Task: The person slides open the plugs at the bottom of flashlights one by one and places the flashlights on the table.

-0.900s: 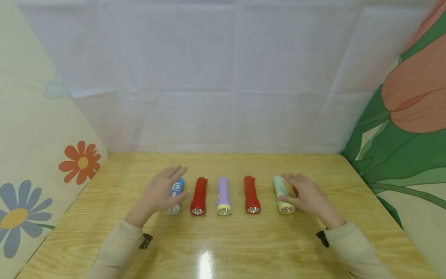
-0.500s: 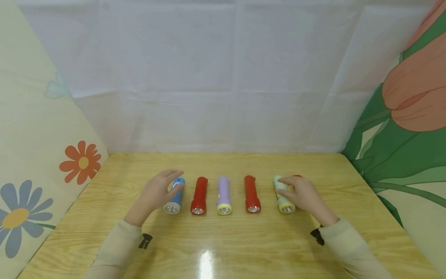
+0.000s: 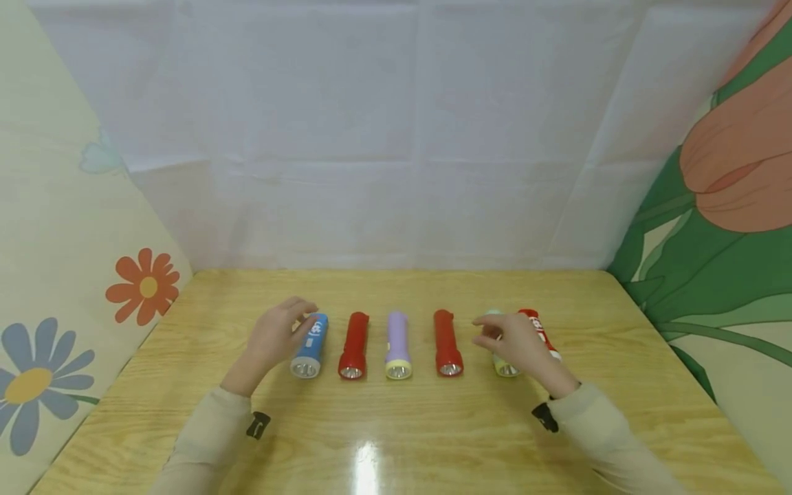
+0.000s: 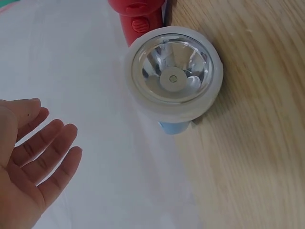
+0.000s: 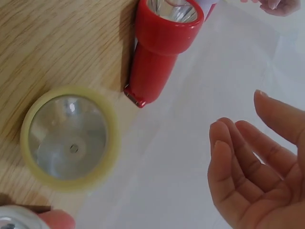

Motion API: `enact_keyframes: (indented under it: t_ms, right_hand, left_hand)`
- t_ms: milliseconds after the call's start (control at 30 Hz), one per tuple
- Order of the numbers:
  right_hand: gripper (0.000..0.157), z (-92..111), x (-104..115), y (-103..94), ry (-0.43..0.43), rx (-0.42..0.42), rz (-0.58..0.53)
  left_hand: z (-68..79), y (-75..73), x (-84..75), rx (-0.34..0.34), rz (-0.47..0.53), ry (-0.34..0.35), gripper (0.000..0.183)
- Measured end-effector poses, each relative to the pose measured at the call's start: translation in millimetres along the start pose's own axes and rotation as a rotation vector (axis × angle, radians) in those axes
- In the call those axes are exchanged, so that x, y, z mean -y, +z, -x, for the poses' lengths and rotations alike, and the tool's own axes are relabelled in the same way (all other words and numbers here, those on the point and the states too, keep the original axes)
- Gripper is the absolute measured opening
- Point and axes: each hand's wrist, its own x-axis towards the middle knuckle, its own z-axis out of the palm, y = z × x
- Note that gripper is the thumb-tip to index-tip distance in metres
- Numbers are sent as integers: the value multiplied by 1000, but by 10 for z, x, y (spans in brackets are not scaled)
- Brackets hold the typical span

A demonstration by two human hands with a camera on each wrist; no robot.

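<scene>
Several flashlights lie in a row on the wooden table, lenses toward me. My left hand (image 3: 270, 340) hovers beside the blue flashlight (image 3: 311, 348), its fingers loosely bent and holding nothing; the left wrist view shows that flashlight's white-rimmed lens (image 4: 174, 76) apart from the hand. Over the mint-green flashlight with a yellow rim (image 3: 507, 368) is my right hand (image 3: 518, 344), hiding its middle. Loosely curled fingers (image 5: 267, 167) with nothing in them show in the right wrist view. Between the hands lie a red flashlight (image 3: 355, 344), a purple one (image 3: 397, 344) and another red one (image 3: 446, 342).
A red-and-white flashlight (image 3: 537, 327) lies at the right end of the row, partly behind the right hand. The wooden table (image 3: 396, 426) backs onto a white cloth (image 3: 396, 137). Flower-printed panels (image 3: 56, 206) flank it.
My right hand has moved left across the mint-green flashlight, uncovering the red-and-white one. My left hand has drawn slightly left, showing more of the blue flashlight. The fingers of both hands are more bent.
</scene>
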Motion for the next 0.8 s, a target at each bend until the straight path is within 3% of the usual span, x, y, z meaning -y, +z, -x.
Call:
enact_keyframes:
  t_ms: [233,800]
  right_hand:
    - [27,-93,114,73,15,32,-11]
    - [24,-382,366,322,5,94,-135]
  left_hand:
    - [-32,32,97,-5,26,-33,6]
    - [-58,56,401,100,40,-134,8]
